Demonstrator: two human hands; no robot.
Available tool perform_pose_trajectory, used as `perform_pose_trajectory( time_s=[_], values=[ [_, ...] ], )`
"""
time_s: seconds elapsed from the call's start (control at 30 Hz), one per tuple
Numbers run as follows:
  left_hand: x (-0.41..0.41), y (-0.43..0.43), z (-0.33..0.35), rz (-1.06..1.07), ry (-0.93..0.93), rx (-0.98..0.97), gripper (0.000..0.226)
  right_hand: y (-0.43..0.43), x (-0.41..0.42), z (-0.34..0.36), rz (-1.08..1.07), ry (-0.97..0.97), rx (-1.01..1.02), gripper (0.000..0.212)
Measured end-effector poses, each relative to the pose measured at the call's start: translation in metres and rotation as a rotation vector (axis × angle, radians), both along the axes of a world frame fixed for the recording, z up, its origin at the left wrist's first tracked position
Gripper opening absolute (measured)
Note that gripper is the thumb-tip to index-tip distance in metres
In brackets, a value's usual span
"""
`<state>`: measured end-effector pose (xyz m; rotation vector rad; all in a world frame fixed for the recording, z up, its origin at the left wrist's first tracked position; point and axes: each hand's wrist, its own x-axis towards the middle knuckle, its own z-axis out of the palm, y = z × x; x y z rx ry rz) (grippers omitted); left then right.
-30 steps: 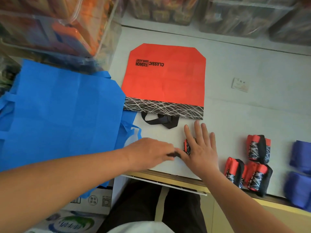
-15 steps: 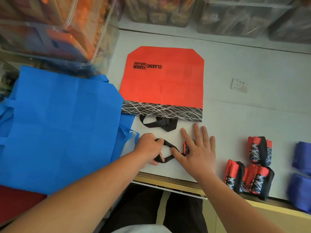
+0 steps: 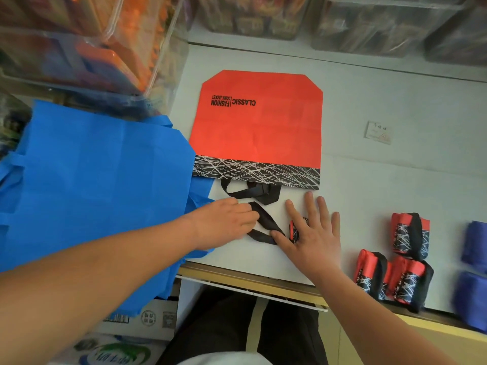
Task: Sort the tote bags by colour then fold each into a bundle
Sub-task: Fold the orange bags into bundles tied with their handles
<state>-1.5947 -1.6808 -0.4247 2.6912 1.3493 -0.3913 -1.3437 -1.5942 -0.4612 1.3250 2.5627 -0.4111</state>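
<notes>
A red bundle is pinned under the right hand's spread fingers, apparently so its strap, pinched by the left hand, can be wrapped.

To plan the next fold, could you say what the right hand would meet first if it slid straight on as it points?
Probably the black patterned band of the flat red tote bag, just ahead of the right hand, though depth is hard to judge.

Red tote bag has black print, upside down to camera: "CLASSIC | FASHION DOWN JACKET"; small card's text unreadable.
</notes>
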Motion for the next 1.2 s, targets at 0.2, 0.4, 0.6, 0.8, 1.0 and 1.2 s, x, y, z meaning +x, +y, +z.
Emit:
perform_pose_trajectory(
  time_s=[0.2, 0.4, 0.6, 0.8, 1.0, 1.2],
  values=[
    [-0.012, 0.015, 0.009, -0.252, -0.082, -0.023, 0.008, -0.001, 0.000, 0.004, -0.020, 0.020, -0.029, 0.070],
    [0.016, 0.004, 0.020, -0.240, -0.357, -0.087, 0.017, 0.000, 0.000, 0.004, -0.006, 0.006, -0.036, 0.072],
    [0.034, 0.014, 0.033, 0.877, -0.773, -0.357, 0.019, 0.002, 0.001, 0.008, 0.000, -0.005, -0.069, 0.069],
    [0.067, 0.020, 0.012, 1.476, -0.893, -0.366, 0.026, 0.000, -0.002, 0.017, -0.030, 0.030, -0.080, 0.087],
    [0.082, 0.007, -0.003, 1.623, -0.881, -0.355, 0.032, -0.003, -0.001, 0.005, -0.039, 0.069, 0.009, 0.072],
    [0.081, -0.011, 0.006, 1.674, -1.146, -0.515, 0.029, -0.002, 0.003, -0.004, 0.018, 0.127, 0.056, 0.060]
  ],
)
